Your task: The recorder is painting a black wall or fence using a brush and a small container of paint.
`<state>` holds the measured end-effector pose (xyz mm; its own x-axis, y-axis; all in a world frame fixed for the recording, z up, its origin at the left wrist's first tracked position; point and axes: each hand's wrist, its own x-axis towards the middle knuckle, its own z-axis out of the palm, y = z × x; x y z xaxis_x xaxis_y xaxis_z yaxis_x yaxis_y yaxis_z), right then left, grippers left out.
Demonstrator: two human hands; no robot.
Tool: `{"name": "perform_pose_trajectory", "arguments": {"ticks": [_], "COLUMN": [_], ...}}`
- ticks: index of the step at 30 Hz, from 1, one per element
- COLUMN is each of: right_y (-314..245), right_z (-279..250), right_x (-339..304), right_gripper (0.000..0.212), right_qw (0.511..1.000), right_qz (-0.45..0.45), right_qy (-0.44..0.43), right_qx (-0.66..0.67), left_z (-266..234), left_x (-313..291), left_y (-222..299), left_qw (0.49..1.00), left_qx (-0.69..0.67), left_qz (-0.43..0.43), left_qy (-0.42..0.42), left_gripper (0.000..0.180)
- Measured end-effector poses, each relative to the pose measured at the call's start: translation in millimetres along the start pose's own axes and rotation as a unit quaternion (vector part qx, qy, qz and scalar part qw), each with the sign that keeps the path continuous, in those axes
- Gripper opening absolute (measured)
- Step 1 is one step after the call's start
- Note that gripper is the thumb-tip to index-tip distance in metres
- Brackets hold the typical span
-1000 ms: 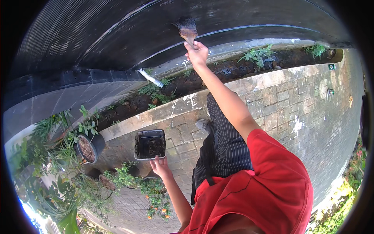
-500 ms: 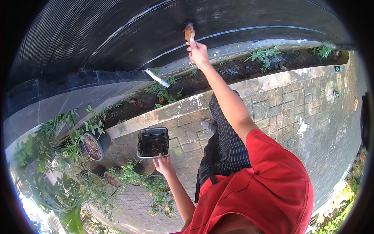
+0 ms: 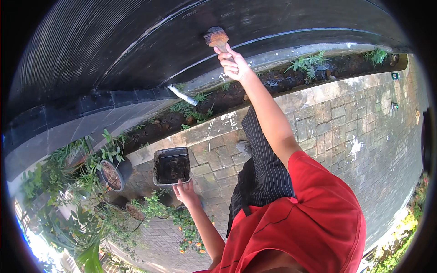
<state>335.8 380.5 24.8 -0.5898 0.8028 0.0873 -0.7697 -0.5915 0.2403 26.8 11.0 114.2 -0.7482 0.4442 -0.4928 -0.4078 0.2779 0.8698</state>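
My right hand is closed around the handle of a wide paintbrush, reaching up to a dark wall. Its dark bristles touch or nearly touch the black surface, and the brown upper part faces me. Down on the left, my left hand grips the near rim of a square black tray. The tray's inside looks coated with dark paint, with brownish patches at the bottom. My left fingertips lie against its rim, and the thumb side is partly hidden.
A planted ditch with ferns runs between the wall and a concrete curb. A white pipe juts over it. Potted plants crowd the left side. Brick paving with white splashes spreads to the right.
The paintbrush has shifted slightly left along the wall and turned to show its broad face. My left hand and the tray have moved a little to the left.
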Motion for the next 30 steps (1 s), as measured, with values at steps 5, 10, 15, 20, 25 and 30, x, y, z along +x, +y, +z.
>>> {"name": "perform_pose_trajectory", "arguments": {"ticks": [5, 10, 15, 20, 25, 30], "right_y": [-6.3, -4.2, -19.5, -20.3, 13.1, 37.1], "right_z": [24.2, 17.3, -14.9, -26.1, -4.4, 4.0], "right_x": [-28.8, -83.5, -113.0, -113.4, -91.2, -55.0], "right_gripper": [0.054, 0.062, 0.051, 0.041, 0.038, 0.032], "right_qw": [0.894, 0.653, 0.577, 0.517, 0.436, 0.607], "right_qz": [0.089, 0.233, 0.145, -0.002, -0.143, -0.222], "right_qy": [0.217, 0.338, 0.405, 0.48, 0.42, 0.431], "right_qx": [-0.382, -0.637, -0.695, -0.709, -0.783, -0.63], "left_z": [-16.7, -13.1, 10.6, 13.9, 3.3, -3.3], "left_x": [-4.4, -0.3, -10.2, -13.7, -11.6, -4.4], "left_y": [-11.7, -29.9, -23.6, -25.5, -24.0, -20.5], "left_qw": [0.999, 0.996, 0.994, 0.993, 0.992, 0.994], "left_qx": [-0.033, -0.045, -0.014, 0.002, 0.009, 0.015], "left_qz": [-0.029, -0.068, -0.059, -0.057, -0.055, -0.051], "left_qy": [-0.015, -0.04, -0.09, -0.102, -0.113, -0.099], "left_gripper": [0.052, 0.043, 0.042, 0.04, 0.039, 0.038]}}
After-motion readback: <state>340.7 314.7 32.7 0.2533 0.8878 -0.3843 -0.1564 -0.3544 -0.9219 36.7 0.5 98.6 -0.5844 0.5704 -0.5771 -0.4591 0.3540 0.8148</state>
